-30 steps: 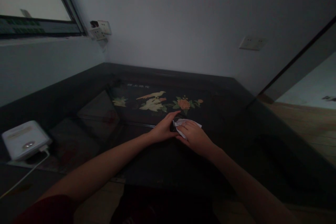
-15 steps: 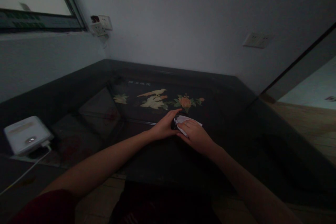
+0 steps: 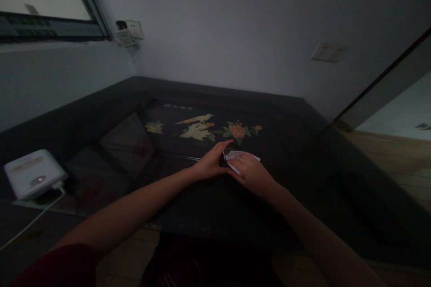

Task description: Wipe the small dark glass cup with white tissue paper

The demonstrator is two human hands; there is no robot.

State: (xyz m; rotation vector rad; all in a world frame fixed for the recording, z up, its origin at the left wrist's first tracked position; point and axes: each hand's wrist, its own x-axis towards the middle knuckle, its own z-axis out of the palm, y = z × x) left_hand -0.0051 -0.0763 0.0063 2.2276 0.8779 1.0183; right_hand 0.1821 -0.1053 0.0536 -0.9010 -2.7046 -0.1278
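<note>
Both my hands meet at the middle of a dark glass-topped table (image 3: 289, 143). My left hand (image 3: 211, 163) curls around a small dark object (image 3: 222, 159) and steadies it on the glass. My right hand (image 3: 251, 173) presses a crumpled white tissue (image 3: 235, 157) against that object, fingers closed over the tissue. What the dark object is cannot be made out in the dim light. A painted bird-and-flower picture (image 3: 205, 128) lies under the glass just beyond my hands.
A white box-shaped device (image 3: 32, 178) with a white cable (image 3: 32, 223) sits at the table's left end. Wall sockets (image 3: 129, 33) hang in the back-left corner, another socket (image 3: 328, 51) on the back wall. A wooden floor (image 3: 397, 157) shows to the right.
My hands have stayed together on the dark object, with only small shifts of the tissue. The view has tilted slightly.
</note>
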